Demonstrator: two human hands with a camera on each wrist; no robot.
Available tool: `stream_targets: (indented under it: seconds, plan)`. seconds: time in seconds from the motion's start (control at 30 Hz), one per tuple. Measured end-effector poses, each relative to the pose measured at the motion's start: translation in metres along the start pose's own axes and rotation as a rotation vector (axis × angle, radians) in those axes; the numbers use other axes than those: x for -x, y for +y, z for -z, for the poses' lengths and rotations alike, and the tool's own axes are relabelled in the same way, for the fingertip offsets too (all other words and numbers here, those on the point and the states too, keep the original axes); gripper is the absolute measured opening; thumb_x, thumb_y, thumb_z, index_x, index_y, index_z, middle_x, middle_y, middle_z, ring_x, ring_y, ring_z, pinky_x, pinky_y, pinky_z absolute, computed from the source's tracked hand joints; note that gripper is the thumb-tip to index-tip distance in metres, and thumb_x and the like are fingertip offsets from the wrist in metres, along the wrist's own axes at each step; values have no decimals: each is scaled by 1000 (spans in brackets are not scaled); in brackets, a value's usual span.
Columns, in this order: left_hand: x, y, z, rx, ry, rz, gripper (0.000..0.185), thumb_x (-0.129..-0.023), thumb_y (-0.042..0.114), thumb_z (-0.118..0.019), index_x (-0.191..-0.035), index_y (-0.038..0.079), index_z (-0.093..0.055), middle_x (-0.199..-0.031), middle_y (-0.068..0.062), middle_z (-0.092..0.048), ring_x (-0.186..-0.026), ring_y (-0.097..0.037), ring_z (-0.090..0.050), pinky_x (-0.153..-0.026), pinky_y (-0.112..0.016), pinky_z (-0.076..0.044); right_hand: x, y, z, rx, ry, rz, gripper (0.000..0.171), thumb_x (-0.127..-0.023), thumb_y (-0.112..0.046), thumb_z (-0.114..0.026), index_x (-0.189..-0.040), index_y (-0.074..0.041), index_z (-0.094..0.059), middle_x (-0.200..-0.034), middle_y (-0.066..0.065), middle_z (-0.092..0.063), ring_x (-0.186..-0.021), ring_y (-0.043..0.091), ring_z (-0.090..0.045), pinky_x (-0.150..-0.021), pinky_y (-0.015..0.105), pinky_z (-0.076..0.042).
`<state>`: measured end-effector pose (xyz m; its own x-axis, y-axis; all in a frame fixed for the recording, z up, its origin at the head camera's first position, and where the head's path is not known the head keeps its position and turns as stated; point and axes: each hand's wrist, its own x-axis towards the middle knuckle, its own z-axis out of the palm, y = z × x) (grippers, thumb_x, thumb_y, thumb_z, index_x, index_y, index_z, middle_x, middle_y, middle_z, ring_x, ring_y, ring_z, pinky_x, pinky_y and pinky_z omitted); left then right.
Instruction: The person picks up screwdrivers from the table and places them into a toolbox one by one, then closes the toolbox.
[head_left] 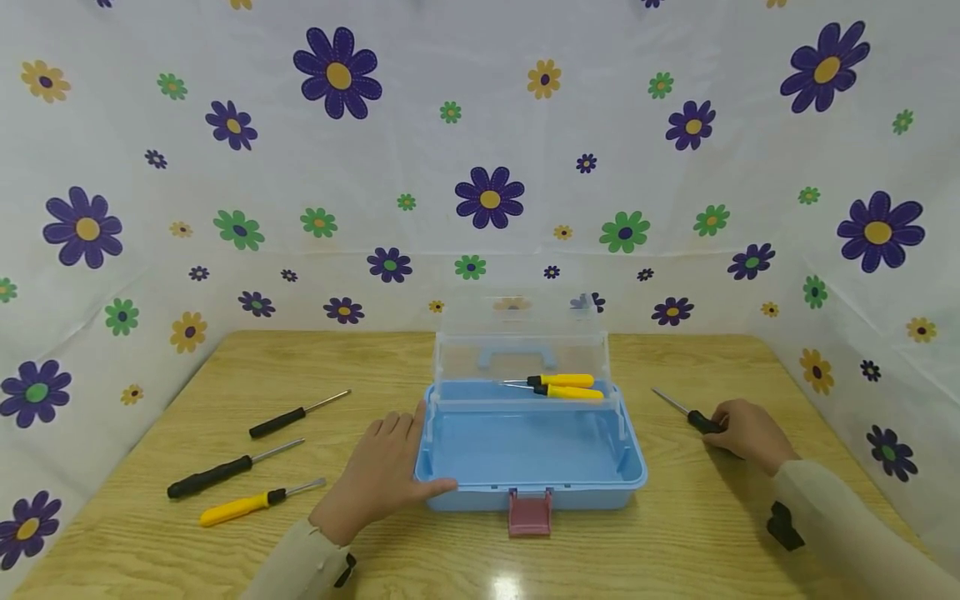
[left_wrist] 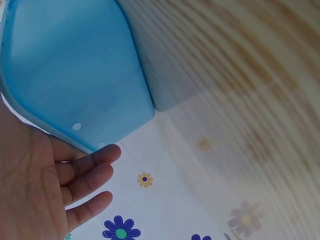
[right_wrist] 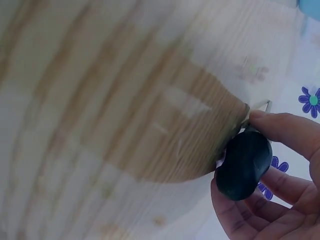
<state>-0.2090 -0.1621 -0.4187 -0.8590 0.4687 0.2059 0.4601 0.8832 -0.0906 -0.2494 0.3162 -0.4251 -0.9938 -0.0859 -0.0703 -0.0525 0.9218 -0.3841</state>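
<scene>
An open light-blue toolbox (head_left: 529, 479) with a clear raised lid stands at the table's middle. Two yellow-handled screwdrivers (head_left: 561, 386) lie on its upper tray. My left hand (head_left: 384, 475) rests flat against the box's left wall (left_wrist: 75, 85), fingers straight, thumb along the front rim. To the right of the box, my right hand (head_left: 738, 432) grips the handle of a black-handled screwdriver (head_left: 690, 413) lying on the table; in the right wrist view, thumb and fingers curl round the black handle (right_wrist: 243, 165).
Left of the box lie two black-handled screwdrivers (head_left: 296, 413) (head_left: 228, 468) and a yellow-handled one (head_left: 255, 502). The wooden table (head_left: 720, 533) is enclosed by a flower-print cloth (head_left: 487, 167) at the back and both sides. A red latch (head_left: 529, 510) hangs at the box's front.
</scene>
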Motion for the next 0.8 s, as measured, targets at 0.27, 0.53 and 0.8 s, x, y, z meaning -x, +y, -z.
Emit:
stream_targets:
  seconds: [0.27, 0.53, 0.8]
  plan:
    - [-1, 0, -1, -10, -9, 4, 112, -74, 81, -46, -142, -7, -33, -117, -16, -60, -107, -30, -56, -91, -45, -47, 5, 4, 3, -47, -19, -15, 31, -78, -15, -74, -92, 10, -64, -91, 23, -65, -75, 26, -61, -67, 41, -50]
    - [0, 0, -1, -15, 3, 5, 112, -73, 80, -47, -142, -6, -33, -118, -16, -60, -108, -30, -56, -91, -45, -47, 7, 7, 3, -69, 8, -9, 21, -79, -10, -73, -88, 7, -66, -85, 18, -67, -72, 23, -61, -67, 42, -50]
    - [0, 0, -1, -23, 4, 4, 112, -73, 80, -48, -142, -6, -34, -116, -15, -60, -106, -29, -56, -90, -44, -47, 8, 11, 2, -67, 86, 7, 23, -79, -11, -73, -91, 8, -68, -85, 20, -68, -72, 24, -62, -65, 42, -51]
